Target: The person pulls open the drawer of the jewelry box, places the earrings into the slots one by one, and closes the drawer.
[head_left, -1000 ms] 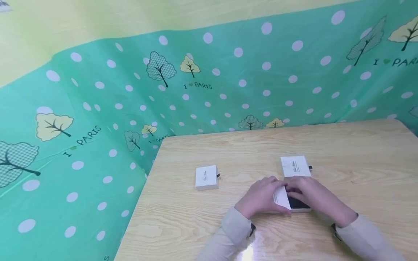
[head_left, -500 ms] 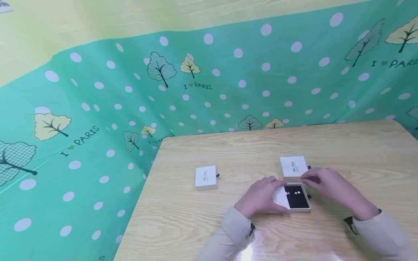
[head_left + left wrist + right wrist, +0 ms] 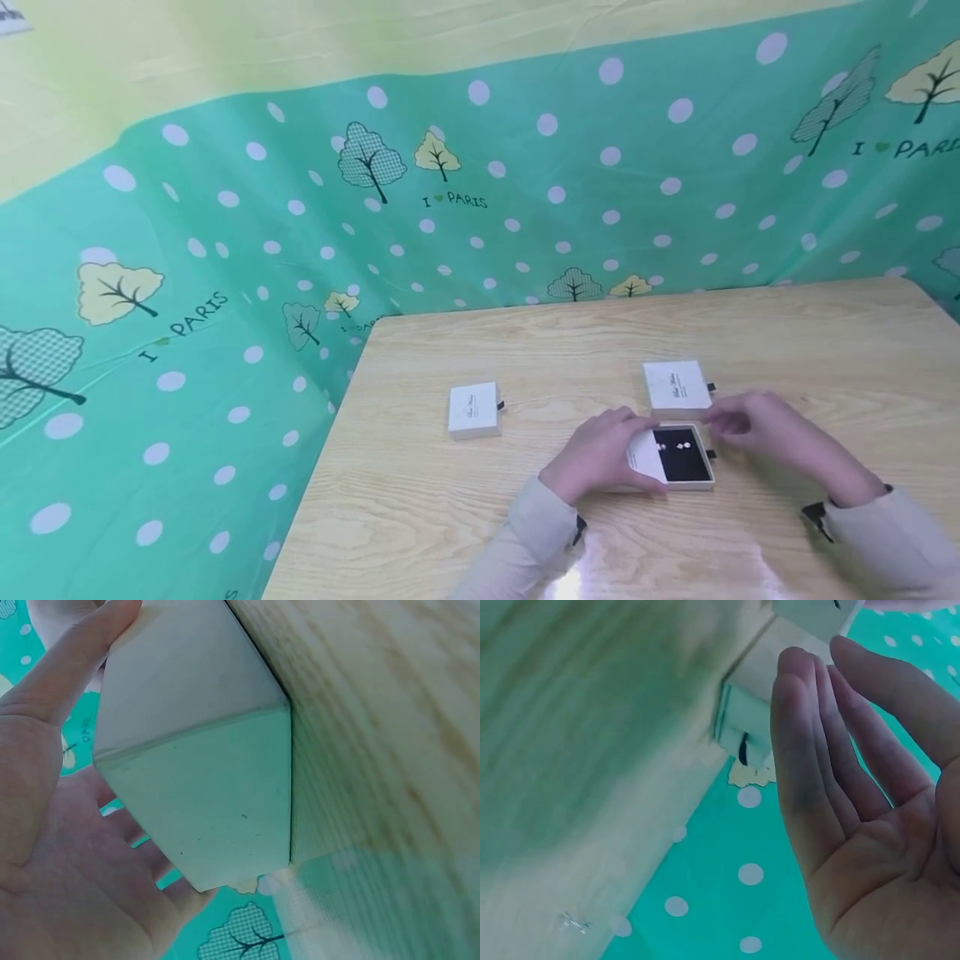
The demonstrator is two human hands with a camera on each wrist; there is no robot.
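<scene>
In the head view my left hand grips the white sleeve of a small jewelry box, thumb on the near side and fingers on the far side. Its drawer is pulled out to the right, showing a black insert with small shiny earrings on it. The left wrist view shows the plain end of the sleeve in that grip. My right hand hovers at the drawer's far right corner. In the right wrist view its fingers are loosely bent, with nothing visible between them and the thumb.
A second white box with a black tab stands right behind the drawer. Another such box lies to the left. A tiny silvery thing lies on the wooden table. A green dotted cloth hangs behind.
My right hand has come out of the drawer and moved right, uncovering the insert and earrings. My left hand has stayed on the sleeve.
</scene>
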